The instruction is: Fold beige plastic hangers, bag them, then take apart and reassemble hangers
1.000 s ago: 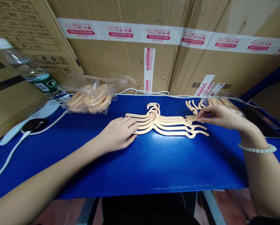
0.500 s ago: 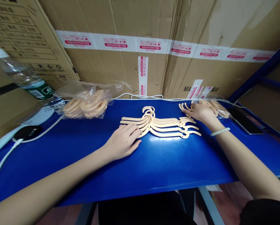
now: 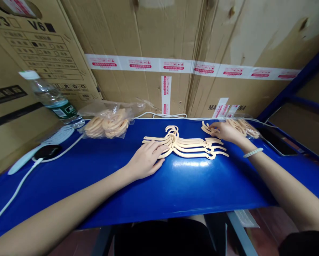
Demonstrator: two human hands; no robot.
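Several cream plastic hangers [image 3: 189, 145] with hooks at the top lie in an overlapping row on the blue table. My left hand [image 3: 148, 160] rests on their left arms, fingers stretched over them and thumb apart; it hides part of those arms. Short curved end pieces [image 3: 220, 152] join the hangers' right ends. Farther back on the right, my right hand [image 3: 225, 131] has its fingers closed at a small group of loose curved cream pieces [image 3: 206, 128]. The fingertips are partly hidden, so how many pieces they grip is unclear.
Clear bags of cream parts stand at the back left [image 3: 116, 124] and right [image 3: 246, 128]. A water bottle [image 3: 59, 106], pale hairbrush [image 3: 60, 134] and black puck-shaped device [image 3: 47, 152] are on the left. A phone [image 3: 277, 141] lies right. Cardboard [image 3: 138, 89] walls the back.
The head view has shifted, showing more of the left side. My right fingers have worked in among the loose curved pieces, which have bunched together. My left hand stays on the hangers.
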